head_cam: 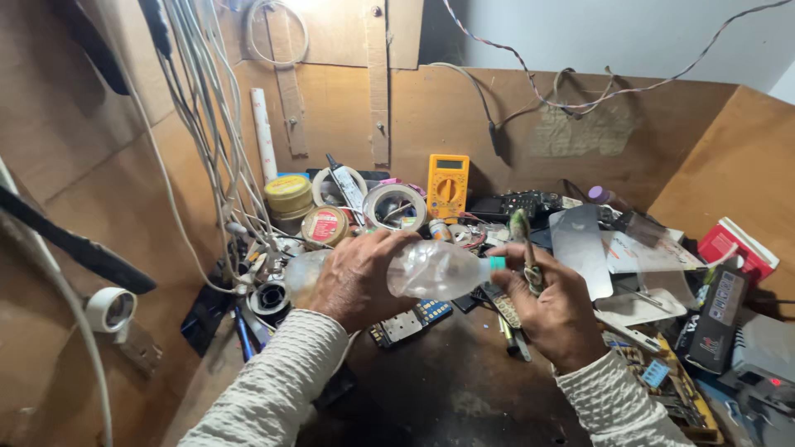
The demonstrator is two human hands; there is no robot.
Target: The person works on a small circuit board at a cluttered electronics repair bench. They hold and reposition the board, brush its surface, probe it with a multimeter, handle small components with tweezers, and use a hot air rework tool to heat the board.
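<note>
Head view — bottle [431, 269] sideways in left grip [358, 277].

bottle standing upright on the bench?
No: the clear plastic bottle lies sideways in the air, gripped by the left hand, its teal cap toward the right hand.

One head-worn camera looks down and forward, close over the cluttered workbench [447, 389] toward its plywood back wall [431, 108]

clear plastic bottle [431, 269] | crumpled, lying sideways | teal cap [497, 263] pointing right | held above workbench
</note>
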